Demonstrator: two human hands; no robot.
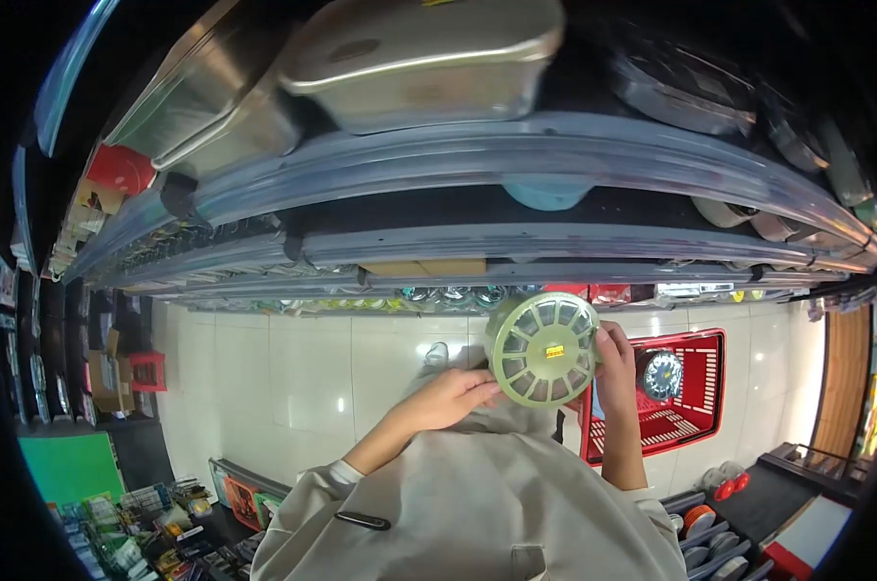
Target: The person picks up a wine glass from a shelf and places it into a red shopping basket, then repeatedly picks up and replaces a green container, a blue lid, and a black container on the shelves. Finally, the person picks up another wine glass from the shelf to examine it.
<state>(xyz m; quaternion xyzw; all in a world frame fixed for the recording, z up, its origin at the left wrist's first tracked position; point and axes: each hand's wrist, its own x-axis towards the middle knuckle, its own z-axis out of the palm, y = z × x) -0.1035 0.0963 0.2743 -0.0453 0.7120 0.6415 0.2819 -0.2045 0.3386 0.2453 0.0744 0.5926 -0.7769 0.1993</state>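
Note:
Between my two hands is a round green container [545, 320], its lid divided into clear wedge-shaped windows around a hub with a yellow sticker. My right hand [615, 358] grips its right rim, fingers curled at the edge. At the lower left of the rim, my left hand [455, 397] pinches the edge with thumb and fingers. The underside of the container is hidden. Just right of my right hand a red shopping basket [714, 387] rests on the floor, holding a dark round item with a clear patterned top [662, 376].
Store shelves [438, 165] with clear front strips span the view ahead, carrying metal pans [429, 73] and a light blue bowl [547, 191]. Cardboard boxes [109, 373] and a red stool [148, 371] stand at left. Racks of goods [148, 528] lie behind on both sides.

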